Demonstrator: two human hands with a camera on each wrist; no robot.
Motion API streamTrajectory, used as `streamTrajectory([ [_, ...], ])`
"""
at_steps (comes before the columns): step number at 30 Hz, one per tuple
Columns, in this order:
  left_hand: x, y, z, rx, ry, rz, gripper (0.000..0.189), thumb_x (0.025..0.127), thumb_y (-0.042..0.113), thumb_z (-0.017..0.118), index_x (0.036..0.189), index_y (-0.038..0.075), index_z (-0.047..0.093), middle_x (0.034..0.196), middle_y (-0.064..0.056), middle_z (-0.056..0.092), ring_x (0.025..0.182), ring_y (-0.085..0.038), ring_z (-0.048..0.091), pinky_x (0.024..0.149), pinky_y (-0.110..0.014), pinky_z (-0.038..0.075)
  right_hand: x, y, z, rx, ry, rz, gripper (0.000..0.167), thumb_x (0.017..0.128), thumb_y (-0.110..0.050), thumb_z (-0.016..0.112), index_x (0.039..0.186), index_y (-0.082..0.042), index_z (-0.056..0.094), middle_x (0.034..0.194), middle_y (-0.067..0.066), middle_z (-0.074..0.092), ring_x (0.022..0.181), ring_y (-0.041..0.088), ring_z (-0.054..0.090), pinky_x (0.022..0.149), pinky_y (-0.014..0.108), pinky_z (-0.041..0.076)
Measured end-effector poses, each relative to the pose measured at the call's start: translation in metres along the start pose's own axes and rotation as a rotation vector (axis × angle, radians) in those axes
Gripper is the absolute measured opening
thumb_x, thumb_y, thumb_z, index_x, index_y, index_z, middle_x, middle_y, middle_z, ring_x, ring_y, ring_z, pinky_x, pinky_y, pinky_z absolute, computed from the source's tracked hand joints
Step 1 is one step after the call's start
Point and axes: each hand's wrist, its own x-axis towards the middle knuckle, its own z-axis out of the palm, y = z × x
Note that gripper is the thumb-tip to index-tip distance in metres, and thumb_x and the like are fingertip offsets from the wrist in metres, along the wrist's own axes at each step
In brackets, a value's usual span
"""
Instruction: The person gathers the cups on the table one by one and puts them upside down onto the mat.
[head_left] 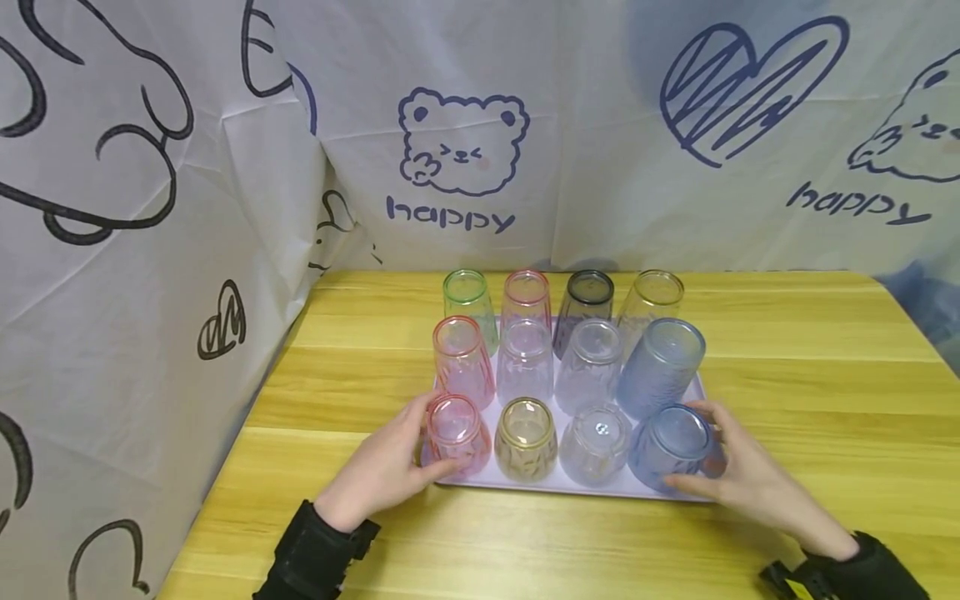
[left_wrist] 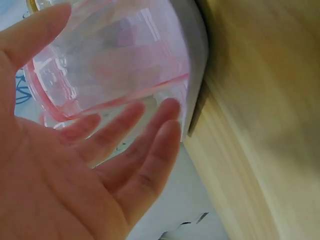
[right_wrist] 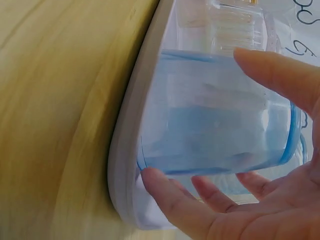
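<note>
On the left, my left hand (head_left: 393, 462) curves beside a pink glass (head_left: 454, 437) at the tray's front left corner. In the left wrist view its thumb overlaps the glass and the loosely bent fingers (left_wrist: 157, 150) spread along its side. My right hand (head_left: 738, 475) is around a blue glass (head_left: 671, 446) at the front right corner. The right wrist view shows the thumb at one side of this blue glass (right_wrist: 215, 112) and the fingertips (right_wrist: 152, 180) right at the other. Both glasses stand upside down on the pale lilac tray (head_left: 536, 482), narrow end up.
Between them in the front row stand a yellowish glass (head_left: 527, 442) and a clear glass (head_left: 596, 446). Two more rows of upturned glasses stand behind, including a green one (head_left: 467, 304) and a dark grey one (head_left: 588, 304). A printed cloth (head_left: 585, 167) hangs behind the wooden table (head_left: 810, 375).
</note>
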Motion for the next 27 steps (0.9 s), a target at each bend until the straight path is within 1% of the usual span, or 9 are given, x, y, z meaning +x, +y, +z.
streamTrajectory([
  [1, 0.0, -0.001, 0.0, -0.007, -0.009, -0.009, 0.084, 0.083, 0.045, 0.081, 0.149, 0.012, 0.04, 0.137, -0.008, 0.061, 0.123, -0.023, 0.063, 0.101, -0.046, 0.055, 0.0, 0.0, 0.0, -0.003, -0.006, 0.004, 0.093, 0.071, -0.021, 0.092, 0.141, 0.004, 0.036, 0.128, 0.029, 0.055, 0.11, 0.045, 0.06, 0.077, 0.037, 0.059],
  [4, 0.001, -0.003, 0.001, -0.019, -0.024, -0.011, 0.078, 0.084, 0.043, 0.081, 0.145, 0.012, 0.044, 0.134, -0.007, 0.063, 0.122, -0.022, 0.064, 0.101, -0.045, 0.055, 0.001, 0.0, 0.0, 0.005, -0.023, 0.018, 0.091, 0.073, -0.022, 0.091, 0.141, 0.005, 0.037, 0.128, 0.029, 0.056, 0.11, 0.042, 0.061, 0.075, 0.033, 0.061],
  [8, 0.003, -0.004, 0.002, -0.039, -0.028, -0.008, 0.076, 0.083, 0.038, 0.082, 0.144, 0.011, 0.045, 0.132, -0.007, 0.064, 0.122, -0.022, 0.063, 0.101, -0.044, 0.054, 0.002, 0.0, -0.001, 0.025, -0.028, 0.019, 0.09, 0.073, -0.02, 0.09, 0.141, 0.006, 0.037, 0.13, 0.031, 0.054, 0.112, 0.048, 0.06, 0.075, 0.038, 0.063],
  [10, 0.004, -0.003, 0.002, -0.046, -0.031, -0.01, 0.077, 0.083, 0.036, 0.083, 0.145, 0.011, 0.044, 0.133, -0.008, 0.063, 0.123, -0.022, 0.063, 0.102, -0.044, 0.054, 0.002, 0.001, -0.001, 0.035, -0.028, 0.013, 0.09, 0.073, -0.019, 0.09, 0.141, 0.006, 0.038, 0.129, 0.03, 0.055, 0.112, 0.049, 0.06, 0.075, 0.039, 0.063],
  [14, 0.005, -0.003, 0.002, -0.05, -0.038, -0.006, 0.077, 0.083, 0.033, 0.083, 0.145, 0.011, 0.043, 0.134, -0.009, 0.063, 0.124, -0.023, 0.062, 0.104, -0.045, 0.053, 0.003, 0.001, -0.002, 0.05, -0.032, 0.01, 0.09, 0.072, -0.019, 0.091, 0.141, 0.006, 0.038, 0.129, 0.029, 0.056, 0.112, 0.049, 0.061, 0.077, 0.038, 0.063],
  [20, 0.006, -0.004, 0.001, -0.056, -0.044, 0.012, 0.077, 0.083, 0.033, 0.083, 0.145, 0.011, 0.044, 0.136, -0.009, 0.062, 0.126, -0.024, 0.062, 0.105, -0.046, 0.052, 0.006, 0.004, -0.005, 0.038, -0.036, -0.015, 0.091, 0.07, -0.019, 0.092, 0.141, 0.005, 0.039, 0.128, 0.028, 0.058, 0.11, 0.046, 0.062, 0.076, 0.036, 0.062],
  [22, 0.006, -0.004, 0.001, -0.057, -0.046, 0.015, 0.077, 0.083, 0.033, 0.083, 0.145, 0.012, 0.044, 0.135, -0.009, 0.062, 0.125, -0.024, 0.062, 0.104, -0.046, 0.053, 0.007, 0.006, -0.007, 0.05, -0.041, -0.028, 0.091, 0.069, -0.018, 0.092, 0.14, 0.005, 0.04, 0.127, 0.026, 0.058, 0.11, 0.042, 0.063, 0.077, 0.036, 0.062],
  [23, 0.007, -0.004, 0.001, -0.059, -0.048, 0.017, 0.076, 0.083, 0.034, 0.083, 0.145, 0.012, 0.044, 0.135, -0.008, 0.062, 0.125, -0.024, 0.062, 0.104, -0.046, 0.053, 0.008, 0.007, -0.008, 0.052, -0.046, -0.032, 0.09, 0.069, -0.017, 0.092, 0.14, 0.005, 0.041, 0.128, 0.025, 0.058, 0.111, 0.037, 0.063, 0.079, 0.037, 0.061],
  [27, 0.008, -0.004, 0.001, -0.067, -0.057, 0.013, 0.076, 0.082, 0.035, 0.084, 0.144, 0.014, 0.044, 0.133, -0.007, 0.063, 0.124, -0.023, 0.062, 0.104, -0.046, 0.052, 0.01, 0.011, -0.01, 0.075, -0.067, -0.041, 0.087, 0.07, -0.016, 0.092, 0.139, 0.004, 0.042, 0.128, 0.022, 0.058, 0.11, 0.009, 0.06, 0.084, 0.045, 0.061],
])
